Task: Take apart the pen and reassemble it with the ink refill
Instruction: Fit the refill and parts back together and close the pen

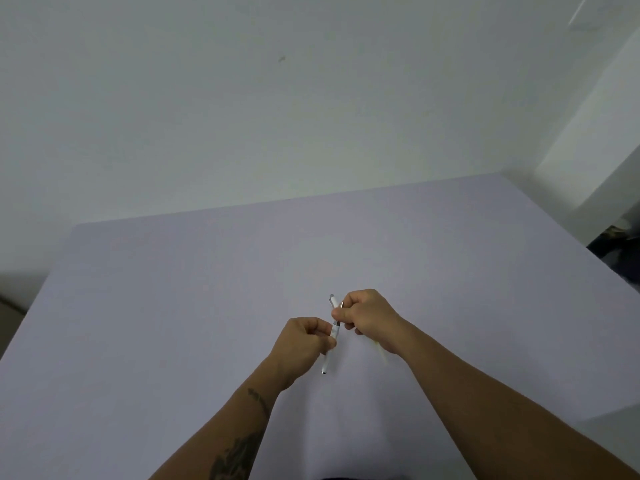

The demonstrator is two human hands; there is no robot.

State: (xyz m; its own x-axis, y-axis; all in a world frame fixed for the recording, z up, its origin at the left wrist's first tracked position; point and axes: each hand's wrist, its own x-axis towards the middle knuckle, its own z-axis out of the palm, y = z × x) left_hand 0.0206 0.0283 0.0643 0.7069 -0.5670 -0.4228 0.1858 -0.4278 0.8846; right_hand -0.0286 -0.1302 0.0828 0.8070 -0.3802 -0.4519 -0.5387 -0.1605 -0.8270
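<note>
A slim white pen (334,330) with a silvery tip and clip is held above the lavender table (173,306), running almost upright from near to far. My left hand (304,341) pinches its lower half, and the near end sticks out below the fingers. My right hand (367,315) is closed around the upper half, with the far end and clip poking out above the thumb. A pale thin piece (381,351) shows under my right wrist; I cannot tell what it is.
The table's far edge meets a plain white wall (277,116). Dark objects (620,251) lie beyond the table's right edge. The floor shows at the left past the table's edge.
</note>
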